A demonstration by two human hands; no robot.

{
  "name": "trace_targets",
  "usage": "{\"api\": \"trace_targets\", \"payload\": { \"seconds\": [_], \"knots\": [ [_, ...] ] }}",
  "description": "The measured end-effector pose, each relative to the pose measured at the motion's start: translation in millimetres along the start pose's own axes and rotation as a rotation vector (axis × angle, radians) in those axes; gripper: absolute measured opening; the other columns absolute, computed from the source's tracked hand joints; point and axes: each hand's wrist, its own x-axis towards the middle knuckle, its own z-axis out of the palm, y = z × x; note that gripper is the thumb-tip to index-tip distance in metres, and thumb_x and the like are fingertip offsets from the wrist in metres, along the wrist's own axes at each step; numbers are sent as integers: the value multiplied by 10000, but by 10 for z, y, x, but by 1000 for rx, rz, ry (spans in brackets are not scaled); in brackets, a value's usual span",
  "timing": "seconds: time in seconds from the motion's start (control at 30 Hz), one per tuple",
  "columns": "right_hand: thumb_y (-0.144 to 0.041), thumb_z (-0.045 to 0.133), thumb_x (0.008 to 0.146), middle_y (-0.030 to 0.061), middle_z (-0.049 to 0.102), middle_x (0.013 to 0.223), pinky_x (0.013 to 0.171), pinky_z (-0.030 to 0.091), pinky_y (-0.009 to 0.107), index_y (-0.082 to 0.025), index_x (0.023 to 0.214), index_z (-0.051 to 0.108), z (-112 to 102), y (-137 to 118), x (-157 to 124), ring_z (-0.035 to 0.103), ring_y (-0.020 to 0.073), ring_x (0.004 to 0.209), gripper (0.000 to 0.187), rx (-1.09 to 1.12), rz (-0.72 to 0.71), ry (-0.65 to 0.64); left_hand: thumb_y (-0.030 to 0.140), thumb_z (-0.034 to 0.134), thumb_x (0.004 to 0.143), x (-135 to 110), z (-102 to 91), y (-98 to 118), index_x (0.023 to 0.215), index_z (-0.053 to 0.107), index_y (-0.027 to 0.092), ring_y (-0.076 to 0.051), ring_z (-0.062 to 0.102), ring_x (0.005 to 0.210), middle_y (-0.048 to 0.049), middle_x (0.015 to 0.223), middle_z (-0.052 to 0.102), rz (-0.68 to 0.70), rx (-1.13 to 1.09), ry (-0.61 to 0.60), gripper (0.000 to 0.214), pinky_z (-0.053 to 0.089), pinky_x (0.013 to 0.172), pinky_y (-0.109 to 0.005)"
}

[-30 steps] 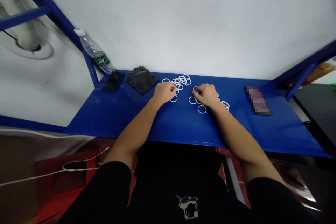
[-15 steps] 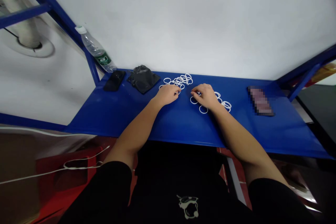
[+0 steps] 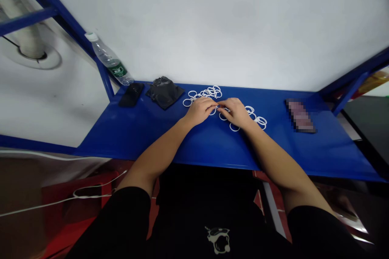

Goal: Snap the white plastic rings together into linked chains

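Free room is left at 9 and 3 o'clock on the blue shelf (image 3: 130, 137). White rings (image 3: 206, 94) are spread under the left hand (image 3: 199, 111) and right hand (image 3: 235, 112), held close, fingers (image 3: 220, 104) curled in; any grip cannot be told.

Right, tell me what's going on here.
A person is working with both bare hands on a blue metal shelf. The left hand and right hand meet over a scatter of white rings; what they hold, if anything, is too small to tell. More rings lie to the right of the hands. Farther left sit a black bag and a plastic water bottle; a blurred, phone-shaped object lies at right.
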Motion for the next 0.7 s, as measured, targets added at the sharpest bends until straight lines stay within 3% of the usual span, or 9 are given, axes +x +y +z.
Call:
{"api": "trace_targets", "payload": {
  "seconds": [0.13, 0.37, 0.7],
  "knots": [
    [-373, 555, 1148, 96, 855, 1083, 992, 531, 500, -269, 1215, 823, 5, -26, -9, 750, 305, 1005, 295, 8, -16, 28, 182, 731, 1111, -14, 69, 23, 1110, 815, 238, -221, 809, 1075, -54, 1107, 857, 36, -39, 50, 101, 661, 1012, -448],
    [-375, 610, 1116, 86, 866, 1146, 1029, 543, 529, -300, 1331, 806, 11, -28, -13, 764, 321, 1061, 300, 8, 48, -23, 178, 723, 1113, -3, 35, 98, 1088, 813, 240, -215, 806, 1084, -69, 1137, 848, -119, -65, 41, 111, 665, 1024, -437],
    [-447, 591, 1128, 99, 852, 1016, 996, 558, 501, -266, 1058, 775, 3, -55, -22, 767, 300, 960, 267, 35, 47, 48, 228, 743, 1103, 35, -1, 148, 1072, 827, 233, -254, 784, 1127, -80, 1146, 847, -160, 9, 12, 90, 619, 1081, -482]
  ]
}}
